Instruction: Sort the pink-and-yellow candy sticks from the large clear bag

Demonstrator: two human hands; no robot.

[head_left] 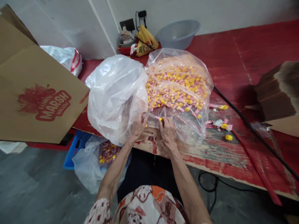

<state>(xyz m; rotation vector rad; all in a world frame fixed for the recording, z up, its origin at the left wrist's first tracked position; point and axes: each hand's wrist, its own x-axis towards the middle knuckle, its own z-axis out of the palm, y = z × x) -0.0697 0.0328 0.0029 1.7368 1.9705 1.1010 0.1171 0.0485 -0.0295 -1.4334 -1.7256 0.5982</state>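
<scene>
My right hand (pixel 168 128) is closed, its fingertips on a small pink tube with a yellow cap (pixel 159 119) just above the table edge. My left hand (pixel 139 125) is curled at the near side of a white translucent plastic bag (pixel 112 90); what its fingers hold is hidden. A bit of yellow shows beside its fingers. Behind my right hand lies a clear plastic bag (pixel 182 121), its mouth towards me, full of pink tubes with yellow caps (pixel 177 84). The white bag's contents cannot be made out.
A cardboard carton (pixel 35 84) stands left, a brown box (pixel 277 93) right. Loose yellow caps (pixel 228 137) and pink scraps lie on the red table (pixel 229 56). A black cable (pixel 247 124) crosses it. Behind are a grey basin (pixel 178 34) and yellow bag (pixel 146 42); below, a blue crate (pixel 78 146).
</scene>
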